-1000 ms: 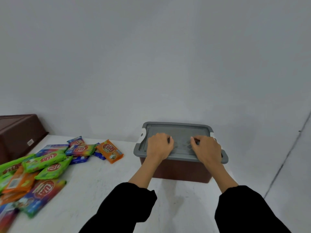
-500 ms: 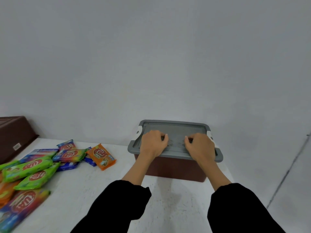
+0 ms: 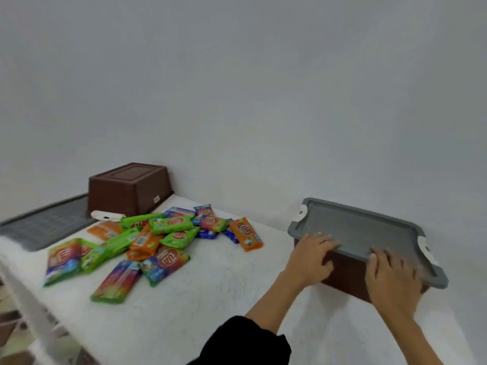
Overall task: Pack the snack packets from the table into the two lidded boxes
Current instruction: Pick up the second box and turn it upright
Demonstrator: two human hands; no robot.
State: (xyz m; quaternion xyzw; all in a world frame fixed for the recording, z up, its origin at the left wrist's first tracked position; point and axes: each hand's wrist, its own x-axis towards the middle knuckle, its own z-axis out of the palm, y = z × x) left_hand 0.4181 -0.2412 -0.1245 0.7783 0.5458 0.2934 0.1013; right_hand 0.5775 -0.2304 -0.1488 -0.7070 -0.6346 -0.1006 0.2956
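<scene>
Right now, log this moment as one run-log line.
left hand, right hand: on near edge of grey lid | brown box: lid on | snack packets: loose on table | second box: upside down

Plain pale grey wall (image 3: 237, 88) behind a white, faintly speckled table (image 3: 189, 306) under soft, even indoor light.

Left hand (image 3: 311, 256), right hand (image 3: 392, 277): both bare, forearms uncovered above the wrists. Fingers (image 3: 325, 239) of the left hand sharp; the right hand's are smeared by blur. Left arm wears a black sleeve (image 3: 245, 341) of soft, loose cloth with a bunched, uneven cuff edge. The right arm's clothing lies outside the view.
</scene>
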